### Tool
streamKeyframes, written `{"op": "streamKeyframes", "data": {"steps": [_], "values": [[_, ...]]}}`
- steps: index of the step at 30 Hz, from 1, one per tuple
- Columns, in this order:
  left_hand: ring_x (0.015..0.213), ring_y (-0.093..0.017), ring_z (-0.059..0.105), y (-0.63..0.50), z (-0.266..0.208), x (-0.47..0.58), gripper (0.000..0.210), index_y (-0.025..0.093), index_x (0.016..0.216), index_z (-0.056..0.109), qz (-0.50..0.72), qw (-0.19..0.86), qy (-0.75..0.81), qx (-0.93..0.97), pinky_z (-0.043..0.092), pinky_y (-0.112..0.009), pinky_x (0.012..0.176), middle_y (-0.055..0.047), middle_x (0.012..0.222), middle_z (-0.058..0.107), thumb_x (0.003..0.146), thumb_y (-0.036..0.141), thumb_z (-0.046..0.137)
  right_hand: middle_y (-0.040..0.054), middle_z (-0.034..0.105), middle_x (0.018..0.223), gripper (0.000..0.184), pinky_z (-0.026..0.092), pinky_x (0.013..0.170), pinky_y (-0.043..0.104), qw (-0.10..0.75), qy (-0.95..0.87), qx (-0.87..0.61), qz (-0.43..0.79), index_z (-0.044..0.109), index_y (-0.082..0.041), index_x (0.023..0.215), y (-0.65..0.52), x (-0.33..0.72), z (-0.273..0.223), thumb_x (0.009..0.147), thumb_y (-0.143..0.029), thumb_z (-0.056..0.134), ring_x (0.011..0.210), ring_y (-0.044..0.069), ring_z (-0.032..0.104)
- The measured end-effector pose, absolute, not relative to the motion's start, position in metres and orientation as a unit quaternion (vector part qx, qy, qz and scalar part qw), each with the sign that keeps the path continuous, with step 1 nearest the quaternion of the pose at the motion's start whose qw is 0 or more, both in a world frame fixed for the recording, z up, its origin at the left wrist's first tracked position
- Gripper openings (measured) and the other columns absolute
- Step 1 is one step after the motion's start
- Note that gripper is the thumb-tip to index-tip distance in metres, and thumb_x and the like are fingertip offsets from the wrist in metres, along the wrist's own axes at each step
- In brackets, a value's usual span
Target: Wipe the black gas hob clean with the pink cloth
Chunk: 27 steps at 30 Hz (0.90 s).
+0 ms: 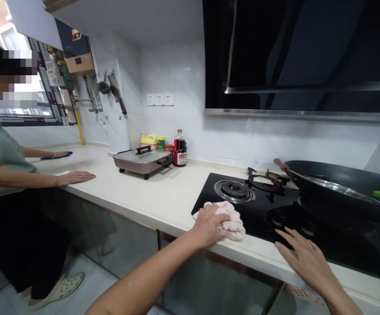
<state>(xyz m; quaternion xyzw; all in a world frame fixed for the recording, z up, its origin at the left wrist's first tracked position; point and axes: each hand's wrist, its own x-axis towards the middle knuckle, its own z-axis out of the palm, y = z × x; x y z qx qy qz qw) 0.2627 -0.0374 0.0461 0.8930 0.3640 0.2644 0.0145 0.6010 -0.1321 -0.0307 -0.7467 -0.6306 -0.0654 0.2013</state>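
Observation:
My left hand [209,225] is closed on a bunched pale pink cloth [232,221], pressed against the front left corner of the black gas stove [206,192]. Part of the cloth hangs over the white counter edge. Fingers spread, my right hand [303,253] rests at the stove's front edge, holding nothing. Behind the cloth lies the left burner [235,190] without its pan support. A black pan support [267,183] sits further back on the stove. To the right, a large black wok [341,192] stands over the other burner.
An electric pan with a glass lid [140,162] stands on the white counter [127,190], with a soy sauce bottle [180,151] behind it. At left, another person [9,153] leans over the counter with a blue cloth [57,155]. The range hood [301,57] overhangs the stove.

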Motion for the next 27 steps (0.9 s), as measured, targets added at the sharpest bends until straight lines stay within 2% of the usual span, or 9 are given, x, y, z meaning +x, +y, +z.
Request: {"op": "streamKeyframes", "data": {"steps": [3,7,14,18,22,27], "values": [[0.123,-0.028,0.056,-0.023,0.056,0.243,0.042,0.036,0.126,0.074,0.242,0.008,0.416,0.876,0.046,-0.039,0.103,-0.005,0.132,0.064,0.084,0.034,0.071,0.0046,0.047,0.162,0.071,0.025,0.126,0.059,0.197,-0.630,-0.748,-0.063,0.057,-0.034,0.149,-0.132,0.599,-0.030,0.097,-0.072,0.028,0.155,0.030,0.034],[0.120,-0.027,0.058,-0.002,0.069,0.250,0.042,0.040,0.129,0.072,0.199,-0.004,0.480,0.854,0.046,-0.040,0.104,-0.004,0.126,0.066,0.088,0.039,0.067,0.0056,0.048,0.161,0.069,0.025,0.126,0.060,0.198,-0.628,-0.749,-0.074,0.058,-0.033,0.149,-0.131,0.595,-0.029,0.097,-0.069,0.029,0.154,0.031,0.036],[0.124,-0.035,0.056,0.038,0.074,0.311,0.042,0.034,0.131,0.071,0.201,-0.016,0.525,0.827,0.044,-0.052,0.104,-0.011,0.130,0.063,0.091,0.043,0.061,0.0064,0.049,0.160,0.067,0.025,0.126,0.059,0.196,-0.625,-0.752,-0.071,0.059,-0.032,0.147,-0.134,0.587,-0.021,0.099,-0.067,0.029,0.153,0.031,0.036],[0.129,-0.034,0.055,0.047,0.078,0.348,0.046,0.038,0.136,0.068,0.188,0.010,0.508,0.840,0.039,-0.057,0.110,-0.009,0.138,0.061,0.092,0.050,0.058,0.0077,0.051,0.158,0.065,0.028,0.124,0.059,0.200,-0.623,-0.753,-0.073,0.062,-0.031,0.144,-0.136,0.583,-0.013,0.098,-0.067,0.031,0.151,0.032,0.040],[0.129,-0.033,0.055,0.024,0.079,0.382,0.044,0.038,0.131,0.070,0.175,0.028,0.456,0.872,0.040,-0.056,0.111,-0.008,0.139,0.062,0.092,0.053,0.058,0.0082,0.054,0.154,0.066,0.029,0.123,0.059,0.214,-0.622,-0.748,-0.083,0.063,-0.030,0.142,-0.136,0.583,-0.013,0.097,-0.067,0.031,0.147,0.032,0.044],[0.126,-0.033,0.056,-0.021,0.072,0.398,0.042,0.035,0.126,0.073,0.194,0.042,0.353,0.915,0.041,-0.055,0.108,-0.007,0.138,0.063,0.092,0.054,0.060,0.0080,0.054,0.156,0.070,0.027,0.125,0.058,0.236,-0.626,-0.741,-0.063,0.065,-0.029,0.139,-0.133,0.593,-0.024,0.098,-0.068,0.023,0.151,0.031,0.040]]}}
